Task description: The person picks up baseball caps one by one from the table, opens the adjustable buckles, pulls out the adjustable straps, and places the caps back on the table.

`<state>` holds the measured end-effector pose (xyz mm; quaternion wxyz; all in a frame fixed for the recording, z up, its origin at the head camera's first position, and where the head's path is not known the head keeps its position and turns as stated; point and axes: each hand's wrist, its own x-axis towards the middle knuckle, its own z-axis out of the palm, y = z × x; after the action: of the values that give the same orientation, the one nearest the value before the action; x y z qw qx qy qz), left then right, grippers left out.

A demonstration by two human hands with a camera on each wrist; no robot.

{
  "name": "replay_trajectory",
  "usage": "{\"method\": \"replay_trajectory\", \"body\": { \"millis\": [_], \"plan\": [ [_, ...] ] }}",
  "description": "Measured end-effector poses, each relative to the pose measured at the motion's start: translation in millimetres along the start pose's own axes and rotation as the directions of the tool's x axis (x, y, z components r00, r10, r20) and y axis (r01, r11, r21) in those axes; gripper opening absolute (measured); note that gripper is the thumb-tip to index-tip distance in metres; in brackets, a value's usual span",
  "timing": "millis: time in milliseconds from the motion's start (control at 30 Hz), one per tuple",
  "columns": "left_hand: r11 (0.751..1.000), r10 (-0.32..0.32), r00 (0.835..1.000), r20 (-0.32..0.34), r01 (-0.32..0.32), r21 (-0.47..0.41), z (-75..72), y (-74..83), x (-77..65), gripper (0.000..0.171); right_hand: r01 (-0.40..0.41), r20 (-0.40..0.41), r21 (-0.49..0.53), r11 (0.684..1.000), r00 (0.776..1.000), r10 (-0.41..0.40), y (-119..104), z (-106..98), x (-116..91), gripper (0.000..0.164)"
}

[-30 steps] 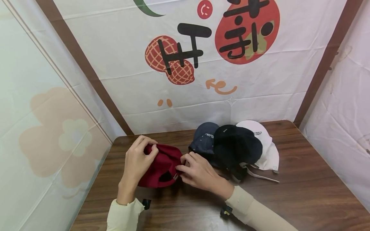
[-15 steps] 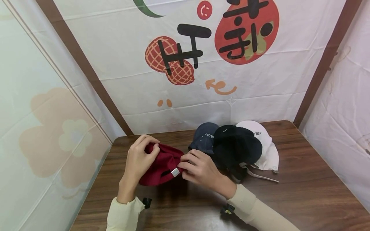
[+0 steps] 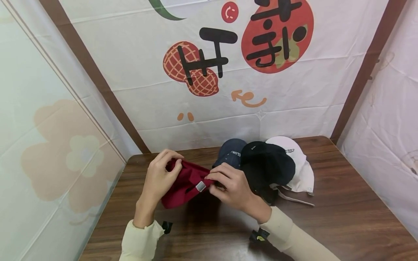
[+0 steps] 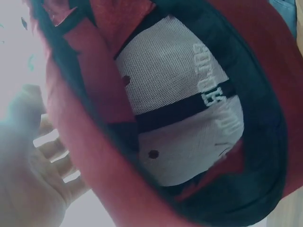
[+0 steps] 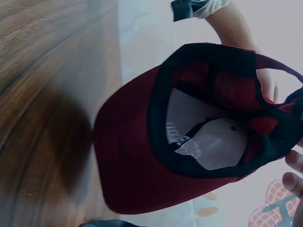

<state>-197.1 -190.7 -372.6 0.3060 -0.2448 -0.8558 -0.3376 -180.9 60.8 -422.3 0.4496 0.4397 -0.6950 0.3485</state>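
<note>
A dark red baseball cap [image 3: 176, 197] is held between both hands over the wooden table, its shadow falling on the wood below. My left hand [image 3: 158, 181] pinches the cap's upper left side between thumb and fingers. At the right end, my right hand [image 3: 233, 188] grips the cap's edge beside a silver strap buckle [image 3: 200, 186]. The left wrist view looks into the crown, where a pale mesh lining [image 4: 161, 61] with stitched letters sits inside a dark sweatband [image 4: 260, 113]. In the right wrist view the brim [image 5: 128, 146] points down, close over the table.
Right of my hands, a navy cap [image 3: 228, 152], a black cap [image 3: 271, 166] and a white cap [image 3: 303, 172] overlap in a row near the back of the wooden table [image 3: 352, 206]. A printed cloth wall [image 3: 147, 108] stands behind.
The cap's right end has risen and tilted, with my right hand moving up and right. The silver buckle has turned into view. My left hand has shifted slightly up and right.
</note>
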Motion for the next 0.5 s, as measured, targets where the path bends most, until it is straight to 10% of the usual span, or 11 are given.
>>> {"method": "replay_trajectory", "body": {
  "millis": [500],
  "plan": [
    [0.996, 0.053, 0.999, 0.003, -0.053, -0.067, 4.9, 10.0, 7.1, 0.016, -0.116, -0.075, 0.128, 0.985, 0.989, 0.127, -6.3, -22.9, 17.5, 0.026]
  ]
}}
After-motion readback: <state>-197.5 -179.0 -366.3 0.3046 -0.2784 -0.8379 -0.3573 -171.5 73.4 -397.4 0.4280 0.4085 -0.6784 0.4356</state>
